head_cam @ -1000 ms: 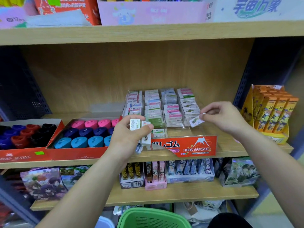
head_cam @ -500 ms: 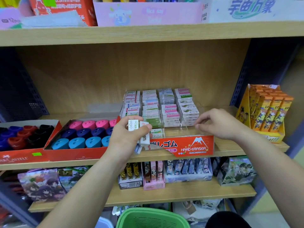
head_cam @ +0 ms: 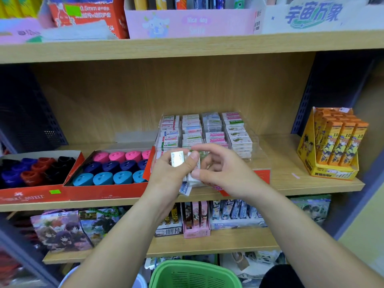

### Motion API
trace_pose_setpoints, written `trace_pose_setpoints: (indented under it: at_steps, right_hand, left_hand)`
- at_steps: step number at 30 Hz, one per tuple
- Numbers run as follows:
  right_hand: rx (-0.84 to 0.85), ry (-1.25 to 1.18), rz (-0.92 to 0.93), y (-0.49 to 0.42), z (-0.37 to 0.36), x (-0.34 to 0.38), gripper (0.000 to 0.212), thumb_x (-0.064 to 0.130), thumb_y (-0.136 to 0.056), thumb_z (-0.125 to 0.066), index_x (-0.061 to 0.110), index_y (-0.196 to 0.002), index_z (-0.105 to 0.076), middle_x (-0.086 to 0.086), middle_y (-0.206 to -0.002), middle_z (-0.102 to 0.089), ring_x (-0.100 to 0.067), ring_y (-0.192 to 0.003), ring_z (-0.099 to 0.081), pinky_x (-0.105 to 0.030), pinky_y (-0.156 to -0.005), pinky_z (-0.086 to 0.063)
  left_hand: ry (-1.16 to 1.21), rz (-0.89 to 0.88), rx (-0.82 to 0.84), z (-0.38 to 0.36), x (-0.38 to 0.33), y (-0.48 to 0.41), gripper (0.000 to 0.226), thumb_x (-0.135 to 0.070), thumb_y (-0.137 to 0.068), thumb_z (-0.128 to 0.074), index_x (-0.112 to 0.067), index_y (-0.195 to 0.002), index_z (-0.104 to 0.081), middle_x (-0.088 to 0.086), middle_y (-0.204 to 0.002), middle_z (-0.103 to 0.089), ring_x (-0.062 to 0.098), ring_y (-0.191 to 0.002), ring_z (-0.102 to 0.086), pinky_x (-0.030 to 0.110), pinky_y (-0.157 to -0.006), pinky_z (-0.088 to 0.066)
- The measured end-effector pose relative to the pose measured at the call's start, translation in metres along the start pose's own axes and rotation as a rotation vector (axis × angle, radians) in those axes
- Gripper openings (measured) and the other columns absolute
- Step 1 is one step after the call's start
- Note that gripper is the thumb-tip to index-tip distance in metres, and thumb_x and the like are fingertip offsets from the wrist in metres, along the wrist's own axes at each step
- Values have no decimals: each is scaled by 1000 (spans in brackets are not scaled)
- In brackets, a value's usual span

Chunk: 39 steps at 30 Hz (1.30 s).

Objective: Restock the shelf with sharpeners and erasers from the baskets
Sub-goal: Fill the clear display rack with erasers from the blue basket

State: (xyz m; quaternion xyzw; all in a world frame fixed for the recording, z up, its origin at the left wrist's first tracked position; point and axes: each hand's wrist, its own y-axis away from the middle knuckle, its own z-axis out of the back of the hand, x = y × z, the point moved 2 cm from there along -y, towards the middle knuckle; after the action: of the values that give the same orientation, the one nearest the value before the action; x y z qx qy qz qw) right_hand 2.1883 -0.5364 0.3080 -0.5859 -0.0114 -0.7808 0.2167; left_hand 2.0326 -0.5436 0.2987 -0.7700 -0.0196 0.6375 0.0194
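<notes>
Basket: a green basket (head_cam: 193, 265) sits lowest and nearest to me, under my forearms; I cannot see into it.
Lower shelf: packs with cartoon covers (head_cam: 195, 219) stand in a row behind my wrists.
Left hand: my left hand (head_cam: 169, 176) is raised in front of the middle shelf (head_cam: 291, 163), fingers curled round a handful of erasers (head_cam: 177, 160), thumb pressed on their front.
Handful: small wrapped blocks standing side by side, one with a shiny face, a blue-lettered one sticking out below my palm.
Right hand: my right hand (head_cam: 226, 171) meets the left one, forefinger arched over the top of the handful and thumb on its right side, pinching there. The blur hides which single eraser it has.
Eraser tray: just behind my hands a clear tray with a red front strip (head_cam: 263, 176) holds stacked erasers (head_cam: 214, 135) in four columns.
Sharpeners: left of the tray, touching it, a red box (head_cam: 108, 193) holds pink, navy and teal sharpeners (head_cam: 113, 169). A second red box (head_cam: 31, 197) beside it holds black, red and blue ones.
Right end: an orange display box (head_cam: 330, 146) stands well apart from the tray.
Top shelf: a pink carton (head_cam: 187, 22) and other boxes sit above.
</notes>
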Motion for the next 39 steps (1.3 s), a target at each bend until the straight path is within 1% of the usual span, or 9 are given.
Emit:
trace_pose_setpoints:
  at_steps: [5,8,12,16,18,22,26,33,39]
  right_hand:
    - [17,-123,-44,3,-3,2,38,3,-85,-78,17,-115,-59,-3,-90,-65,-19,-72,-67,-23,-65,-54]
    - [-55,-201,-90,5,-2,-1,32,2,-87,-74,10,-113,-57,-11,-95,-73,-18,-75,-70,-25,-64,-54]
    - [-178,-129,-124,8,22,-5,9,6,-92,-70,6,-99,-65,-9,-85,-77,-19,-74,-67,-28,-64,-54]
    - [-360,144,-107,10,77,-4,16,1,-91,-67,12,-103,-64,-10,-79,-73,-26,-68,-71,-34,-67,-62]
    - [-411,373,-95,5,102,-7,11,9,-90,-71,18,-95,-68,-2,-78,-72,-18,-69,-72,-36,-69,-60]
    - [-284,773,-157,-14,118,-15,9,25,-85,-79,25,-83,-71,10,-75,-70,-2,-73,-66,-19,-60,-43]
    - [-116,858,-201,-31,115,-32,9,30,-83,-82,29,-79,-73,14,-72,-73,4,-70,-67,-24,-68,-54]
    - [-69,1063,-183,-33,116,-41,7,35,-92,-71,32,-96,-76,17,-97,-73,-6,-89,-66,-35,-77,-57]
    - [-384,1097,-7,-17,108,-31,9,35,-92,-69,31,-96,-75,16,-92,-71,-8,-88,-63,-33,-72,-55]
  left_hand:
    - [37,52,-21,8,-1,4,48,-34,-76,-76,-5,-113,-66,17,-98,-76,30,-82,-72,44,-77,-61]
    - [38,67,-71,12,1,3,24,-11,-86,-76,-9,-107,-65,20,-99,-73,31,-82,-71,48,-80,-59]
    - [-74,60,-84,17,4,0,20,-5,-87,-77,-12,-102,-66,21,-99,-75,34,-85,-76,48,-84,-61]
    - [-122,56,-70,20,4,-4,19,-4,-87,-77,-15,-99,-66,23,-100,-75,37,-87,-76,47,-82,-61]
    - [-125,58,-61,20,3,-6,19,-4,-88,-76,-14,-100,-65,22,-97,-76,35,-83,-76,45,-79,-62]
    - [-143,50,-52,19,3,-8,21,-6,-88,-76,-12,-104,-65,22,-95,-76,35,-81,-77,46,-78,-62]
    - [-165,40,-38,18,4,-9,23,-8,-89,-76,-13,-108,-65,17,-92,-77,30,-79,-77,41,-76,-62]
    - [-150,31,-21,16,6,-14,24,-8,-89,-76,-12,-111,-64,17,-88,-77,32,-81,-77,48,-83,-62]
    - [-127,23,-25,12,7,-15,22,-14,-86,-81,-15,-104,-68,16,-92,-77,35,-87,-76,59,-92,-57]
